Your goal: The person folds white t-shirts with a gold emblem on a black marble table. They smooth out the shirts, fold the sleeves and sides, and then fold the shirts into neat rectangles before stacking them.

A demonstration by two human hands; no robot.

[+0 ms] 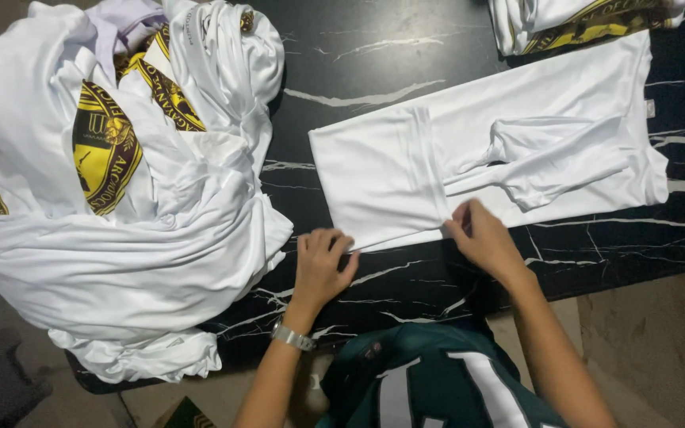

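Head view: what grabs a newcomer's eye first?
The white shirt laid flat and partly folded on the black marble-veined table, right of centre, with the left hand and the right hand at its near edge. Next, the big heap of white shirts with gold-and-brown round emblems, filling the picture's left side.

Bare forearms, a silver wristwatch point(292, 338), and a dark green jersey point(438, 380) with white markings.

a plain white t-shirt point(517, 150) is lying on a black marble table point(374, 71) veined white; piled white shirts point(120, 198) are showing yellow-and-dark-brown round emblems.
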